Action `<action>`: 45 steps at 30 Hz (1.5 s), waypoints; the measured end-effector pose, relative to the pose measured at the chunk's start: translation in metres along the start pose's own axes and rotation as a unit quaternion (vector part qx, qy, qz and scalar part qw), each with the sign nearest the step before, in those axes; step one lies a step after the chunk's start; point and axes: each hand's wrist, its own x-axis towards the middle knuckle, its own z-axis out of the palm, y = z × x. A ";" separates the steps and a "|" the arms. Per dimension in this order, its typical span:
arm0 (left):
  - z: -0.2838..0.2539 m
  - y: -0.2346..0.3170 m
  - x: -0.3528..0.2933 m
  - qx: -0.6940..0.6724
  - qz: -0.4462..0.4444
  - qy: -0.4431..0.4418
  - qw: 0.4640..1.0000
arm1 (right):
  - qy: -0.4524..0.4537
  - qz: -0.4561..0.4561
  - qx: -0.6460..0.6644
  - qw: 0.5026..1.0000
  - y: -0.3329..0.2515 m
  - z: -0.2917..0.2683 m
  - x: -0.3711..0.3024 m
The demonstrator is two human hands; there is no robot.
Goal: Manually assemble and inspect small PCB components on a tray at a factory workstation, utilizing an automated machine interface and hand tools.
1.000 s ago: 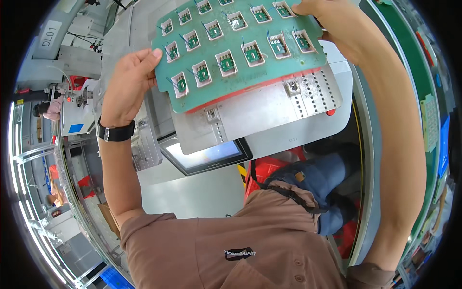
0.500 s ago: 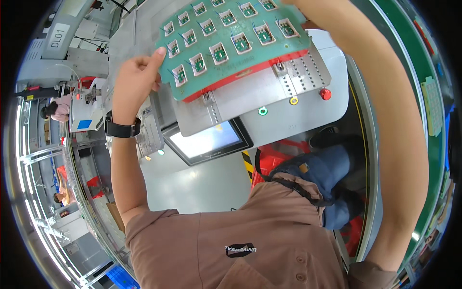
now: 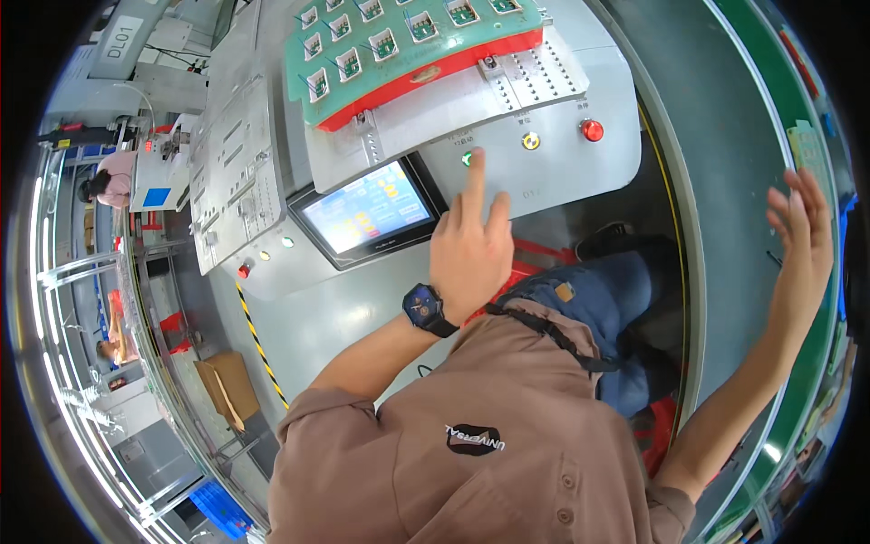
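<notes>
My left hand (image 3: 471, 249) has its index finger stretched onto a green push button (image 3: 468, 159) on the machine's front panel. The other fingers are partly curled, and nothing is held. Out to the right, my right hand (image 3: 802, 222) hangs in the air above the green conveyor side, fingers apart. Beyond the button, a green tray (image 3: 399, 68) with white-rimmed pockets holding small circuit boards and blue wires lies on a red base (image 3: 430, 75). That base rests on a metal fixture plate (image 3: 426, 109). A lit touch screen (image 3: 370, 213) sits left of my left hand.
A yellow button (image 3: 531, 140) and a red button (image 3: 592, 131) are on the same panel. A second perforated metal plate (image 3: 237, 172) stands to the left. A cardboard box (image 3: 227, 388) is on the lower left. Another person (image 3: 113, 179) is at the far left.
Both hands have let go of the green tray. My left hand has come down and right to the green button; my right hand has swung out to the right. The screen now shows more clearly.
</notes>
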 end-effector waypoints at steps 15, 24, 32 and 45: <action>-0.018 0.027 0.005 0.045 -0.065 -0.059 0.995 | 0.036 0.103 0.154 0.982 0.032 -0.040 -0.047; 0.040 0.149 0.017 -0.302 0.248 -0.131 0.911 | 0.124 0.191 0.173 0.958 0.052 -0.073 -0.128; 0.129 0.320 -0.008 -0.436 0.511 -0.237 0.702 | 0.315 0.388 0.108 0.859 0.073 -0.110 -0.273; 0.151 0.414 -0.035 -0.472 0.532 -0.355 0.607 | 0.588 0.448 -0.134 0.660 0.006 -0.125 -0.411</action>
